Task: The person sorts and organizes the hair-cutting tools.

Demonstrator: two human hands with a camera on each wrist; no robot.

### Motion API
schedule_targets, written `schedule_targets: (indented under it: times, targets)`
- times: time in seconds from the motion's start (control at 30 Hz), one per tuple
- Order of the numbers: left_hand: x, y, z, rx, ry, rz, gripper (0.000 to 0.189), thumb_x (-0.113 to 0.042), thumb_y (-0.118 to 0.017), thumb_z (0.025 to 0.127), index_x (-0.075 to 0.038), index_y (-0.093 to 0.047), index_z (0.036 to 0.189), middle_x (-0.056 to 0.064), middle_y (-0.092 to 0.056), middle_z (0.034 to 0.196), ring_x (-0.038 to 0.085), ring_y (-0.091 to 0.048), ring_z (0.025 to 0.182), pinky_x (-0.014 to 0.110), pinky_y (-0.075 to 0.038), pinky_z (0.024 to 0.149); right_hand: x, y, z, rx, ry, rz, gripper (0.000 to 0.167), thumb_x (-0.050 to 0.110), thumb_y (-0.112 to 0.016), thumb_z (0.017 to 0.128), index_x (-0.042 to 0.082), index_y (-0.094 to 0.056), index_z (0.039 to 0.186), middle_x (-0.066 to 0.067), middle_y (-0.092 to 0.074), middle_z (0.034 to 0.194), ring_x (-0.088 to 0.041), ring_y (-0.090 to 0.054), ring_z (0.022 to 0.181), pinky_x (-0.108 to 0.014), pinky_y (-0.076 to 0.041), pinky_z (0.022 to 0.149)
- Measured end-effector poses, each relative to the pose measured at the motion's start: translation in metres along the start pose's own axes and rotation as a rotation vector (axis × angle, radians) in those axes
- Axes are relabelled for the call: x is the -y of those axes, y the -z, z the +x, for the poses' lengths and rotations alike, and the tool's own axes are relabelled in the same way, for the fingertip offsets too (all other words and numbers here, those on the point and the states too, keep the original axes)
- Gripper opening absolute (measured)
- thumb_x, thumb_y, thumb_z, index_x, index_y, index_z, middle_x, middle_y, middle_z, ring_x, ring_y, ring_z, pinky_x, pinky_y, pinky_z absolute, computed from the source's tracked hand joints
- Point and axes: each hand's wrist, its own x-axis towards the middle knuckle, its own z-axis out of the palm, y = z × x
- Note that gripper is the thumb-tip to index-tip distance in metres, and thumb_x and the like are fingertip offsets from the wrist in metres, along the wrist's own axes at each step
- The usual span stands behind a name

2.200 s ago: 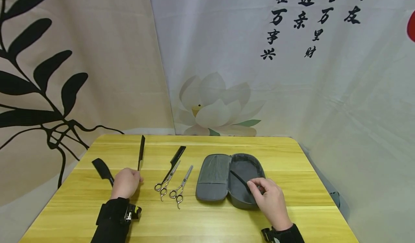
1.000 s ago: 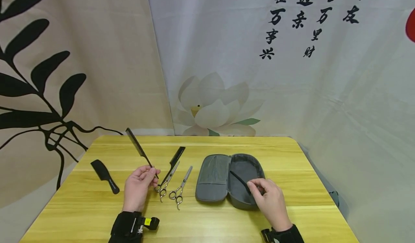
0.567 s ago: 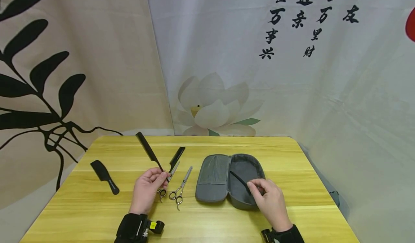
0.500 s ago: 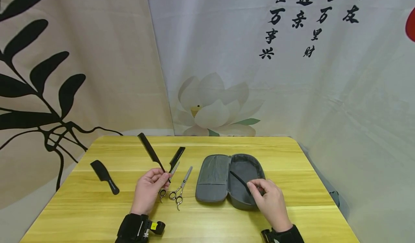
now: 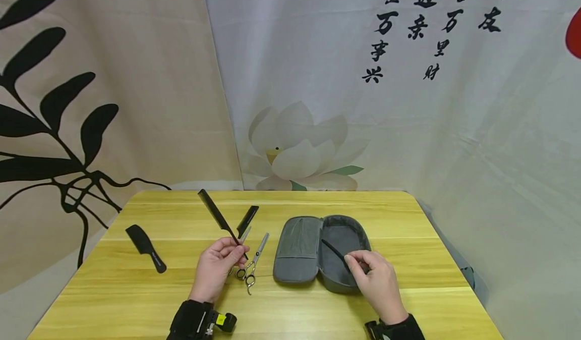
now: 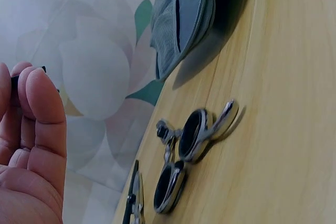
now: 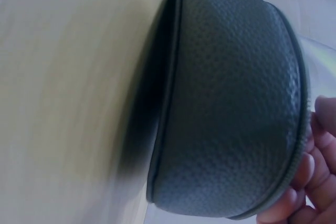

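In the head view my left hand (image 5: 214, 270) pinches the thin handle of a black comb (image 5: 211, 209), which slants up and left above the table. Just beyond those fingers lie a second black comb (image 5: 247, 221) and a pair of scissors (image 5: 245, 233), partly hidden by the hand. Another pair of scissors (image 5: 257, 254) is right beside them, its finger rings (image 6: 193, 136) large in the left wrist view. My right hand (image 5: 374, 279) pinches a thin black stick-like piece (image 5: 333, 249) over the open grey case (image 5: 296, 270); its lower end is hidden by the fingers.
A broad black comb (image 5: 143, 241) lies on the left of the wooden table (image 5: 281, 320). In the right wrist view the case's textured outer wall (image 7: 231, 98) stands close to the right fingers. A printed curtain (image 5: 308, 77) hangs behind the table.
My left hand has lifted the comb off the table's left side and carried it rightward, tilting it leftward, over the scissors. The right hand has stayed at the case.
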Motion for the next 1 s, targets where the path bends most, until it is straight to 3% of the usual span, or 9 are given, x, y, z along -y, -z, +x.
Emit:
schedule_targets:
  times: [0.23, 0.47, 1.0]
  targets:
    - [0.004, -0.006, -0.002, 0.095, 0.024, -0.015, 0.011, -0.005, -0.072, 0.101, -0.001, -0.067, 0.11, 0.003, -0.083, 0.098, 0.008, -0.072, 0.074, 0.027, -0.065, 0.069, 0.001, -0.002, 0.0, -0.014, 0.018, 0.002, 0.016, 0.011, -0.091, 0.084, 0.021, -0.08, 0.087, 0.014, -0.065, 0.075, 0.004, -0.054, 0.069, -0.018, -0.047, 0.058]
    - [0.007, -0.016, -0.005, 0.148, 0.056, -0.013, 0.035, -0.006, -0.073, 0.1, 0.02, -0.057, 0.118, -0.004, -0.082, 0.096, 0.008, -0.069, 0.074, 0.024, -0.063, 0.068, 0.003, -0.002, 0.0, -0.006, 0.033, 0.009, 0.015, 0.01, -0.09, 0.086, 0.022, -0.081, 0.089, 0.015, -0.065, 0.076, 0.004, -0.054, 0.07, -0.018, -0.047, 0.058]
    - [0.007, -0.024, -0.01, 0.195, 0.05, 0.02, 0.033, -0.006, -0.074, 0.1, 0.02, -0.059, 0.115, -0.006, -0.082, 0.095, 0.007, -0.07, 0.076, 0.024, -0.06, 0.07, 0.011, 0.001, -0.003, 0.025, 0.066, 0.154, 0.021, 0.007, -0.087, 0.088, 0.026, -0.08, 0.094, 0.017, -0.071, 0.084, 0.004, -0.057, 0.073, -0.013, -0.048, 0.062]
